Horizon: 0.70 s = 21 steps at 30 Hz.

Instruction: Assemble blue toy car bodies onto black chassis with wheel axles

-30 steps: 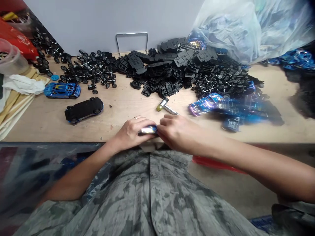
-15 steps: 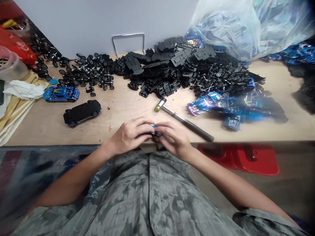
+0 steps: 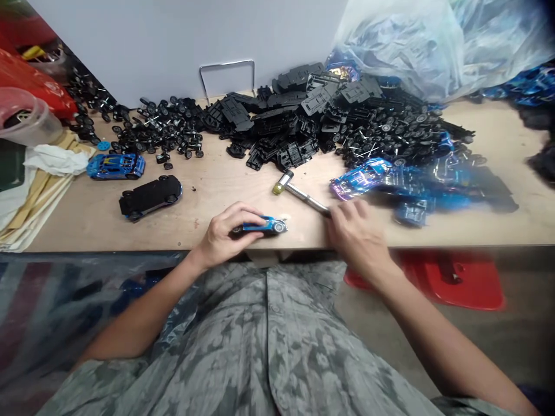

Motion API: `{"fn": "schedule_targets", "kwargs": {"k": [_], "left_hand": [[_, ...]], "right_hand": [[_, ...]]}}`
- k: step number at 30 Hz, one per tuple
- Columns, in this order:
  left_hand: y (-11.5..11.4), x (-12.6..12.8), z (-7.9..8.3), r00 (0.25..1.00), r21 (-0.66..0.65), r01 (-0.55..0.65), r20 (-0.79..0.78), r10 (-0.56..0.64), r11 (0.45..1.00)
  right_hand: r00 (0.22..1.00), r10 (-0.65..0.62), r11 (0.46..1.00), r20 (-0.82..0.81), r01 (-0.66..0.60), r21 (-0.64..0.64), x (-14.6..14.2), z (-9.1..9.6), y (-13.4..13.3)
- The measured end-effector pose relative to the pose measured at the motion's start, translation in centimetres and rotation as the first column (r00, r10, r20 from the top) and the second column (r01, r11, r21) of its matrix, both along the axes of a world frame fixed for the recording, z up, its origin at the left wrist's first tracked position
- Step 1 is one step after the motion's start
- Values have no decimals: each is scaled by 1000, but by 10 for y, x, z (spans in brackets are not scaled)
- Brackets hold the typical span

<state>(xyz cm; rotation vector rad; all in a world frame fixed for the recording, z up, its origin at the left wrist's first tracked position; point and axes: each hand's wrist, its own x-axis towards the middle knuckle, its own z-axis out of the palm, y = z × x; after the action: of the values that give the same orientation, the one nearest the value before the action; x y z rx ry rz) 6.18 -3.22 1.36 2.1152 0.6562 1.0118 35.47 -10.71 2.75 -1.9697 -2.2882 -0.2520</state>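
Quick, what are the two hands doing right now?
Left hand: closed, holding a blue toy car.
Right hand: over the hammer handle; grip cannot be told.

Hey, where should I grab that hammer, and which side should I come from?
Probably by the handle, toward its near end, coming from the near right. The hammer lies slantwise, its head to the back left and its slim, straight handle running toward the near right, so that approach should meet the handle first. The right grip covers that end.
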Motion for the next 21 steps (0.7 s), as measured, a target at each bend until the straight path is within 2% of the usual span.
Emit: {"fn": "schedule_targets", "kwargs": {"k": [2,4,6,9,12,14,18,21], "left_hand": [[-3,1,-2,997,-35,-77,-10,77,996],[-5,2,-4,991,-55,-136,-19,135,989],[-6,4,-4,988,-49,-152,-13,152,987],[-6,5,-5,989,-37,-151,-1,151,988],[-5,4,-7,988,-41,-151,5,151,988],[-5,3,-8,989,-32,-149,14,149,988],[-6,3,-10,988,-21,-151,28,152,988],[-6,3,-11,989,-18,-148,27,148,989]], "right_hand": [[994,-35,999,105,39,-29,4,0,-4],[997,-30,1000,68,30,-2,5,4,-9],[997,10,1000,-79,-9,14,5,11,-18],[943,77,997,-324,-76,17,2,22,-38],[872,150,986,-465,-101,130,-7,30,-61],[852,221,969,-475,-138,204,-15,33,-74],[857,295,955,-423,-254,152,-23,35,-86],[880,280,952,-385,-203,228,-24,36,-88]]}}
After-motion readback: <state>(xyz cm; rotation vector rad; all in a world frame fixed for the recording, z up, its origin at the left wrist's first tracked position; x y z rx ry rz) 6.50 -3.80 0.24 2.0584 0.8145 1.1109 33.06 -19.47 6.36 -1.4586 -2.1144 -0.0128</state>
